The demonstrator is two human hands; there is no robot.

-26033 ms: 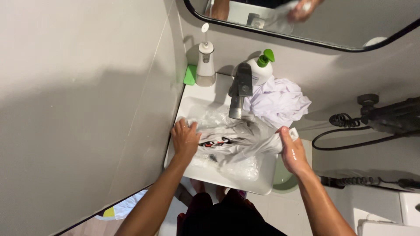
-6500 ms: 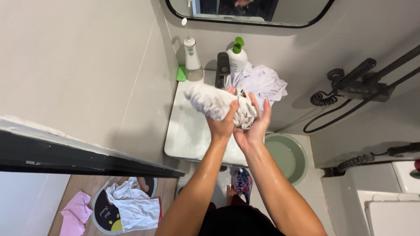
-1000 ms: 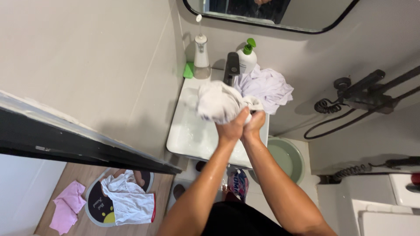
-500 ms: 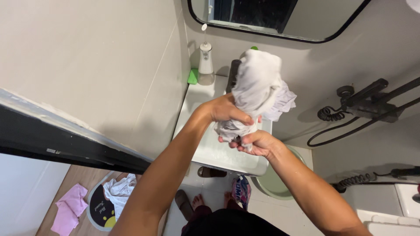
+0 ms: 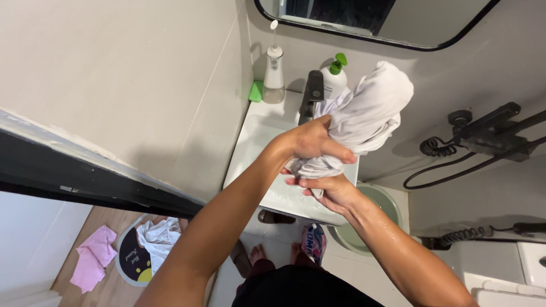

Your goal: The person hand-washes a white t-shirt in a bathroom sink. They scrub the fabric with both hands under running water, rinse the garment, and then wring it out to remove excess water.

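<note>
Above the white sink [image 5: 256, 148], over its right half, I hold a white garment [image 5: 367, 116] bunched into a thick roll. My left hand [image 5: 313, 142] is clamped around the roll's lower part, fingers wrapped over the top. My right hand [image 5: 330, 190] sits just below it, closed on the twisted tail end of the same cloth, so both hands touch. The free, rounded end of the garment rises up and to the right, toward the wall under the dark-framed mirror [image 5: 364, 20].

At the back edge of the sink stands a black faucet [image 5: 313, 91]. Just right of it is a white bottle with a green pump [image 5: 334, 77], partly behind the cloth. At the back left corner stand a white dispenser [image 5: 274, 71] and a green sponge [image 5: 257, 91], just beside each other. On the floor beside the sink's right edge lies a green basin [image 5: 375, 213].
</note>
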